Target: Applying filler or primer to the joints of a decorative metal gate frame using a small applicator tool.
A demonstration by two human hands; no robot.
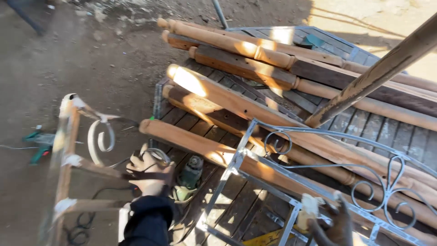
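Observation:
My left hand [149, 175], in a worn light glove with a dark sleeve, is closed around the end of a bar of a rusty metal frame [68, 155] that has a scroll ornament [100, 136]. This frame stands at the lower left and is blurred. My right hand [334, 224], in a dark glove, grips the lower bar of a grey metal frame with scrollwork [255, 155]. That frame lies tilted over several long turned wooden posts [236, 102]. A pale patch [310, 205] sits on the bar right beside my right hand.
The posts rest on a slatted metal platform [364, 125]. A green angle grinder [191, 175] lies just right of my left hand, and a black cable [82, 223] is coiled on the dirt. Another green tool [38, 141] lies far left. A weathered wooden pole [378, 73] crosses the upper right.

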